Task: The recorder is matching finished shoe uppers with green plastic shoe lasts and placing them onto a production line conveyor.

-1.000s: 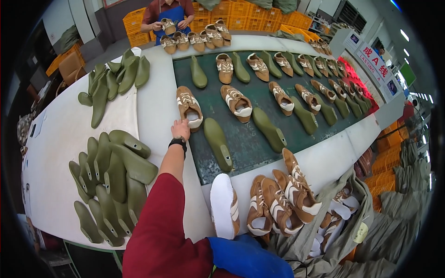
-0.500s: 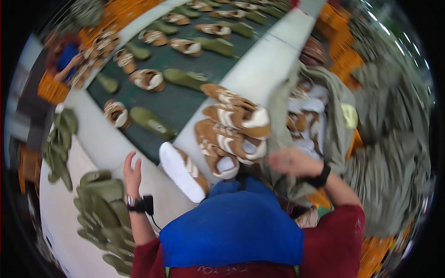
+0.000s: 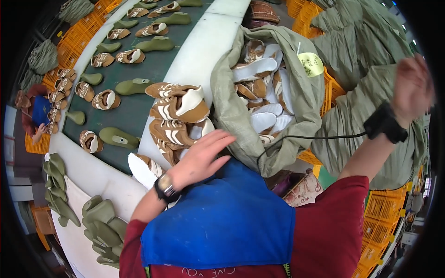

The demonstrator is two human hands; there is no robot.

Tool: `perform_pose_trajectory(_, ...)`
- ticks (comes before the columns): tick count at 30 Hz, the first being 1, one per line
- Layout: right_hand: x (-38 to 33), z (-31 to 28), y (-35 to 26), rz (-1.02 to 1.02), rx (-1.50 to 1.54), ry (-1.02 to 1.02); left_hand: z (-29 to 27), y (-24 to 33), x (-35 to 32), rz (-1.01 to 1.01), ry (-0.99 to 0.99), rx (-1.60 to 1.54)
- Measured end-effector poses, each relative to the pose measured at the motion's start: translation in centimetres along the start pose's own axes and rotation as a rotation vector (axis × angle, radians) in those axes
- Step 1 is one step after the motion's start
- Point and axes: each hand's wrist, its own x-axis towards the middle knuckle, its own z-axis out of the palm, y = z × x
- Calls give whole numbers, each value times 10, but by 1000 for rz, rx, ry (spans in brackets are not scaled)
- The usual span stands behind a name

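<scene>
My left hand [image 3: 201,157] is held out with its fingers stretched, just over a pile of brown and cream sneakers [image 3: 178,111] at the white table edge. Nothing is in it. One shoe with a white sole [image 3: 141,171] lies tipped beside the pile, by my left wrist. My right hand [image 3: 412,90] is raised at the far right, in front of grey-green sacks, somewhat blurred; its fingers look apart and hold nothing visible. Between my hands stands an open grey-green sack [image 3: 222,104] filled with sneakers [image 3: 255,88] and white soles, with a yellow tag [image 3: 310,64] on it.
A green conveyor belt [image 3: 111,123] carries rows of sneakers and olive shoe lasts [image 3: 118,138]. More lasts [image 3: 102,227] are heaped on the pale table at left. Orange crates [image 3: 382,217] and sacks [image 3: 357,28] line the right. Another person [image 3: 34,111] works at far left.
My view has turned right, bringing the sack nearer the middle. My left hand has moved right to the sneaker pile. My right hand has swung up and away to the far right.
</scene>
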Motion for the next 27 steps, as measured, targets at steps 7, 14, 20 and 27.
perform_pose_trajectory(7,-225,-5,191,598,-1396,-736,93,-45,41,152,-475,431)
perform_pose_trajectory(14,-284,-12,178,1408,-1286,-942,105,-61,12,-63,-741,712)
perform_pose_trajectory(20,-242,-24,258,676,-1509,-204,102,-54,8,-25,-652,705)
perform_pose_trajectory(27,-233,-79,273,1018,-1523,-40,96,-56,-5,-28,-521,597)
